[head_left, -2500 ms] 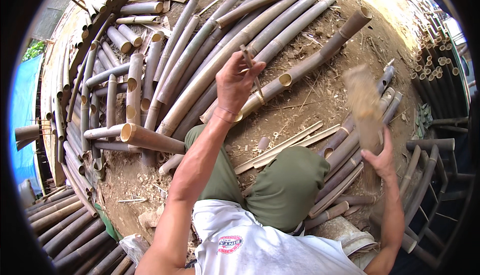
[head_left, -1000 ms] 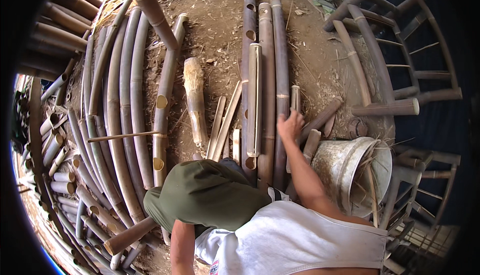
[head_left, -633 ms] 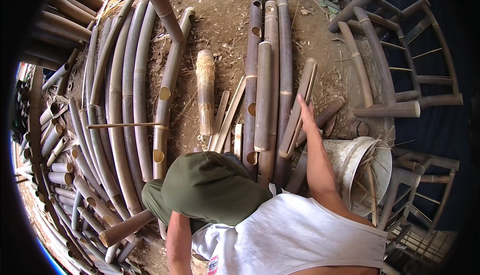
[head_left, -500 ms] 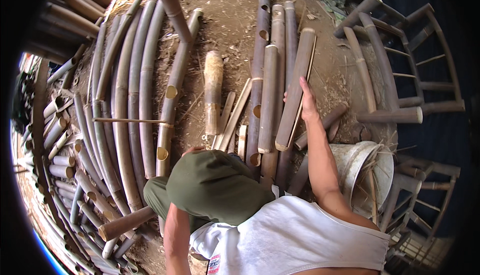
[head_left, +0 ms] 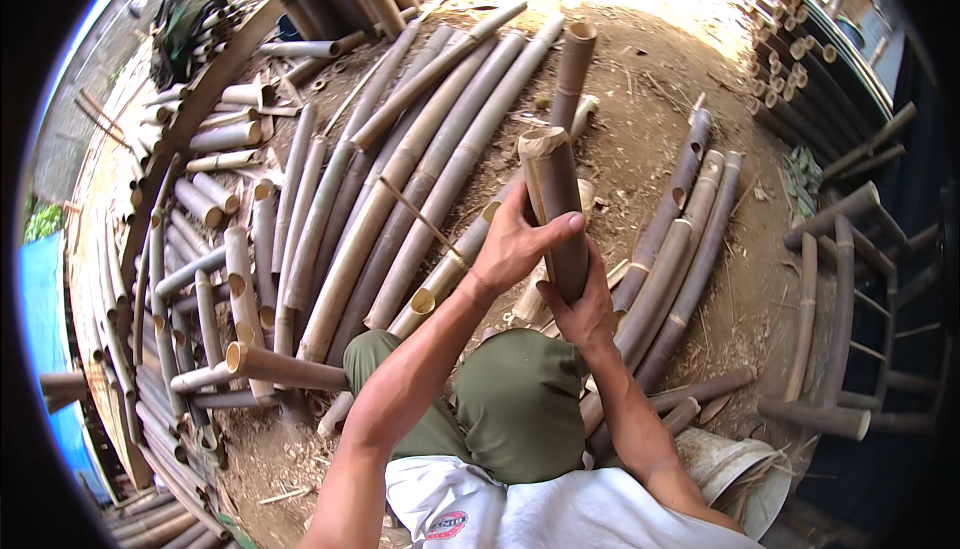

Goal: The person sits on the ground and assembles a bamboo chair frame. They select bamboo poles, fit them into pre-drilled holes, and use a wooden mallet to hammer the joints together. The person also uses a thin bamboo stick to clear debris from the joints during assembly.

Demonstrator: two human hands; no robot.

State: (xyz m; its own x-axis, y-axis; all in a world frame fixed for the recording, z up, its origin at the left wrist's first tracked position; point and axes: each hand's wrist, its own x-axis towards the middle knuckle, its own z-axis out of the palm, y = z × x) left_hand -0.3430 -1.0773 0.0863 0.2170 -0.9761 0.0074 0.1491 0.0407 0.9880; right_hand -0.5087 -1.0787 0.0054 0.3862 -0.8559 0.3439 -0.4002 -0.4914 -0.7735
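Firstly, we see the brown earth ground (head_left: 655, 69), which is scattered with pale shavings and carries almost everything around us. On it, left of the middle, we find a wide group of long bamboo poles (head_left: 345, 274), lying side by side and slanting up toward the right. Near the left edge, a blue sheet (head_left: 50, 289) is visible. Far on the right side we notice a bamboo frame (head_left: 841, 319), made of several joined lengths. Between it and the middle, three poles (head_left: 708, 239) lie close together on the ground. Lower, near the bottom edge, there is a pale bucket (head_left: 705, 457), with dry strips (head_left: 757, 464) at its mouth. Smaller than these is the bamboo piece (head_left: 556, 184) which we hold; it is raised above the green trouser knee (head_left: 520, 399), almost upright, its top leaning slightly to the left, and its upper end shows a pale rim. Our left hand (head_left: 515, 244) is wrapped around its left side, with the thumb laid across the front. Our right hand (head_left: 585, 301) grips it lower, from the right, close to the bottom end. Both hands are thus closed upon the same piece. Lastly, we see a thin stick (head_left: 420, 220), lying across the long poles.
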